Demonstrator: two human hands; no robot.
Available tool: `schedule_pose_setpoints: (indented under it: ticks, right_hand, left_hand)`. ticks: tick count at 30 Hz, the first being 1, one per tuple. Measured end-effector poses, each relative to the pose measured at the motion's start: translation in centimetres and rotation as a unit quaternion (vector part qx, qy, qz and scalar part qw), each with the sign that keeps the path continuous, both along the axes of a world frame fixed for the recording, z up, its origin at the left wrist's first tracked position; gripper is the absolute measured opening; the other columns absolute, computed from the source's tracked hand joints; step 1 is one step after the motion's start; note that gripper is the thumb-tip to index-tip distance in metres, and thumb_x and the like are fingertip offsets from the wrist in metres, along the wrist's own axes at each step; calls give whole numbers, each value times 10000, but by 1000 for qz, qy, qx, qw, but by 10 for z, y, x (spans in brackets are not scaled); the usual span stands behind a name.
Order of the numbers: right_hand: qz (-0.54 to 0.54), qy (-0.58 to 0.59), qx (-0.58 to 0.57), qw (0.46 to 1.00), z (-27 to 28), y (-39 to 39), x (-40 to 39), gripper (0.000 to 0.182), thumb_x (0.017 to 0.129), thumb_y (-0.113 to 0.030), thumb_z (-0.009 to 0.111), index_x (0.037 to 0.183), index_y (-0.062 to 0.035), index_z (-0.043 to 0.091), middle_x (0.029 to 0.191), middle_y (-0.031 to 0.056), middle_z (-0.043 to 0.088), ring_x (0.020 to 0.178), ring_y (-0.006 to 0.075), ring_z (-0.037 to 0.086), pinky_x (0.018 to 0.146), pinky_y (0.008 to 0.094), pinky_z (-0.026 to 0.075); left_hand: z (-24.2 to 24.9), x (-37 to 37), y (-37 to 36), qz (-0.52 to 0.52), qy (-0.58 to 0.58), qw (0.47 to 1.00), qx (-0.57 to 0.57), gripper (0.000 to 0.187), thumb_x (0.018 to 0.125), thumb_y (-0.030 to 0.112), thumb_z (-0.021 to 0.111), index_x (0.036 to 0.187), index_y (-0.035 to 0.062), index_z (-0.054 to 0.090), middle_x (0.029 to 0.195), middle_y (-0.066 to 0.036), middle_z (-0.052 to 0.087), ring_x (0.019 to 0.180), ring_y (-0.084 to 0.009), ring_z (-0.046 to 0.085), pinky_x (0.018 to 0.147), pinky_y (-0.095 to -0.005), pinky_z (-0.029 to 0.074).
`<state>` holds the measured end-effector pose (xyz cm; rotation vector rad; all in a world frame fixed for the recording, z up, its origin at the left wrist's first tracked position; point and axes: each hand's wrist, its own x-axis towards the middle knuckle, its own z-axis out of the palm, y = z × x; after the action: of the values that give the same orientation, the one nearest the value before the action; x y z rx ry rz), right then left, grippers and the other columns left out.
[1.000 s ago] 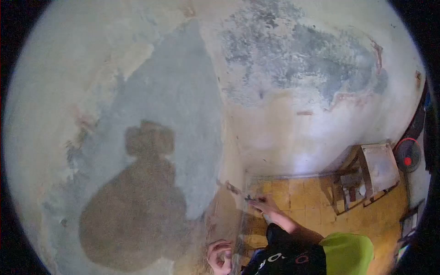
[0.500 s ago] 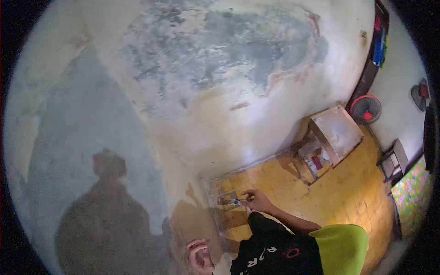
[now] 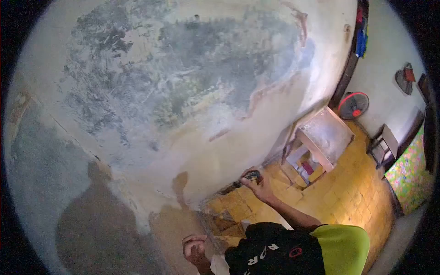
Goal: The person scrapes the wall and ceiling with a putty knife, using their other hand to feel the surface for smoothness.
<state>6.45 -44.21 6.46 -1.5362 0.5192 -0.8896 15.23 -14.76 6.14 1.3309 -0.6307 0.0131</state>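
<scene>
Right hand (image 3: 257, 182) grips a small dark tool (image 3: 247, 176) at the wall base (image 3: 215, 151), its long axis running toward lower left. Left hand (image 3: 195, 247), curled and seemingly empty, sits well apart below.

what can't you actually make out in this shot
- Head view: the small dark tool in the right hand is too small and blurred to identify.
- What the left hand holds, if anything: its curled fingers hide it, near the bottom edge.
- Items inside the small table: too small to tell.
- The person's lower body: cut off by the bottom edge.
</scene>
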Motion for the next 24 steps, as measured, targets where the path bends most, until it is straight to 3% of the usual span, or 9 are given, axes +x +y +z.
schedule_pose_setpoints:
  ticks: [2, 6, 9, 10, 13, 19, 20, 24]
  right_hand:
    - [27, 7, -17, 999, 2, -18, 6, 185, 898, -175, 680, 984, -36, 593, 842, 31, 621, 776, 123, 611, 709, 280, 514]
    - [118, -38, 187, 974, -8, -30, 22, 220, 901, -199, 686, 1005, -53, 559, 845, 30, 589, 769, 132, 605, 674, 300, 519]
    - [156, -46, 267, 950, -36, -35, 21, 211, 886, -190, 702, 973, -61, 559, 821, 20, 575, 744, 127, 595, 679, 308, 523]
    - [166, 0, 274, 947, -35, -34, 16, 174, 877, -176, 709, 903, -69, 573, 803, 5, 567, 722, 120, 579, 690, 297, 496]
    - [146, 12, 117, 982, -43, -35, 6, 176, 867, -173, 717, 824, -69, 582, 763, -13, 556, 703, 123, 565, 676, 302, 468]
    - [32, 172, -76, 982, -41, -40, 0, 242, 874, -229, 706, 783, -42, 582, 700, 80, 588, 686, 148, 573, 641, 325, 460]
    - [50, 209, -103, 971, -39, -49, -2, 262, 879, -249, 698, 765, -41, 588, 689, 111, 594, 638, 181, 588, 609, 328, 464]
    - [103, 172, -254, 946, -47, -106, 17, 249, 863, -241, 708, 746, -57, 589, 658, 92, 593, 574, 241, 585, 561, 343, 464]
  left_hand:
    - [-6, 20, -15, 15, -36, 999, -1, 184, 867, 160, 672, 823, 9, 577, 927, -147, 573, 699, -269, 627, 585, -387, 548]
    - [16, 41, -44, 15, 33, 999, -2, 202, 887, 209, 641, 838, 24, 577, 866, -135, 579, 724, -259, 625, 569, -372, 537]
    - [1, 62, -43, -10, 47, 999, 11, 222, 896, 245, 626, 865, 29, 580, 851, -126, 580, 724, -248, 617, 573, -367, 534]
    - [-6, 76, -44, -25, 38, 999, 4, 215, 898, 243, 620, 879, 33, 582, 860, -125, 581, 720, -246, 614, 579, -366, 533]
    - [-21, 110, -59, -30, 66, 997, 7, 213, 906, 252, 613, 906, 42, 578, 889, -132, 586, 707, -243, 607, 594, -367, 528]
    - [0, 136, -96, -69, 41, 997, 22, 279, 910, 303, 618, 896, 31, 560, 902, -141, 583, 732, -250, 610, 604, -364, 514]
    - [3, 135, -102, -69, 36, 997, 29, 294, 906, 313, 625, 893, 26, 559, 898, -140, 581, 745, -251, 610, 602, -363, 511]
    - [0, 122, -128, -107, 29, 994, 10, 307, 922, 328, 602, 923, 24, 556, 892, -135, 578, 806, -263, 610, 605, -360, 505]
